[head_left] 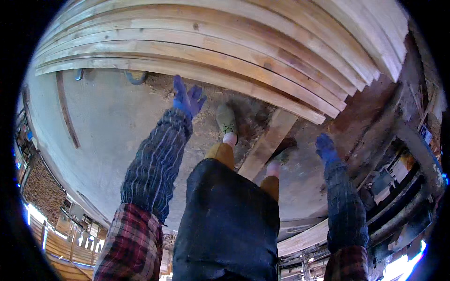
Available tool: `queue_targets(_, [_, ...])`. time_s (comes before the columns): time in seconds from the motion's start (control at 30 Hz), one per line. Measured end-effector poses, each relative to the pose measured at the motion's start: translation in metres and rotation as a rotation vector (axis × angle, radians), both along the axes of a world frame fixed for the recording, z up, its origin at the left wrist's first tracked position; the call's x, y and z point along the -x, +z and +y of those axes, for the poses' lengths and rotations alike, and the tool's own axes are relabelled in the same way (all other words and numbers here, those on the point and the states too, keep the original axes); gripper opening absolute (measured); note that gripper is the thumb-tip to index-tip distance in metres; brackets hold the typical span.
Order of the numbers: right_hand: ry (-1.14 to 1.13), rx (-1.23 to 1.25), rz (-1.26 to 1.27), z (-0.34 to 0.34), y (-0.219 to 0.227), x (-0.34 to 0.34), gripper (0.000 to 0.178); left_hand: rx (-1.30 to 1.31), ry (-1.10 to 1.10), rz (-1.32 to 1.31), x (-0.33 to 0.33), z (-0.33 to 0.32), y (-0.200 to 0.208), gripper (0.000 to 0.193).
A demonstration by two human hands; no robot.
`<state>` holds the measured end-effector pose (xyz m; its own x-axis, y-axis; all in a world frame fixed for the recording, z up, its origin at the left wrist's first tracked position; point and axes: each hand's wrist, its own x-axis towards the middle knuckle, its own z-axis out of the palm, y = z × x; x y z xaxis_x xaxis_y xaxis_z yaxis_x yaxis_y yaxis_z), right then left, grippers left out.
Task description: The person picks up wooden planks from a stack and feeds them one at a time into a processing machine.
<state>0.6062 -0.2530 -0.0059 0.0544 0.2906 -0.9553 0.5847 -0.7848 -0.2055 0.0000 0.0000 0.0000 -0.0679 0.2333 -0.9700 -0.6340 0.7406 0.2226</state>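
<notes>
A broad stack of long, pale wooden boards [187, 40] stretches across the far side, its ends stepped at the right. My left hand [188, 98], in a purple-blue glove, is held with its fingers spread at the near edge of the lowest board [220, 80]. Its fingertips come close to that edge; whether they touch it I cannot tell. My right hand [326, 147], gloved alike, is out to the right over the floor, apart from the boards. It holds nothing, and its fingers look loosely extended, though somewhat blurred.
A wooden beam [267, 144] lies on the dusty floor between my shoes and runs under the stack. A thin strip [67, 110] lies on the floor at the left. Metal machinery [398, 201] stands at the right. A dark apron [227, 220] covers my legs.
</notes>
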Motion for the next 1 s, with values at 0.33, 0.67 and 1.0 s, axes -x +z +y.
queue_targets(0.33, [-0.81, -0.156, -0.237, 0.11, -0.033, 0.096, 0.06, -0.273, 0.203, -0.116, 0.049, 0.021, -0.087, 0.081])
queue_targets(0.67, [-0.709, -0.145, -0.239, 0.102, -0.072, 0.013, 0.055, -0.525, 0.106, -0.219, 0.036, 0.038, -0.125, 0.097])
queue_targets(1.0, [0.386, -0.024, 0.174, 0.148, -0.018, 0.166, 0.077, -0.183, 0.301, -0.144, 0.059, -0.067, 0.001, 0.088])
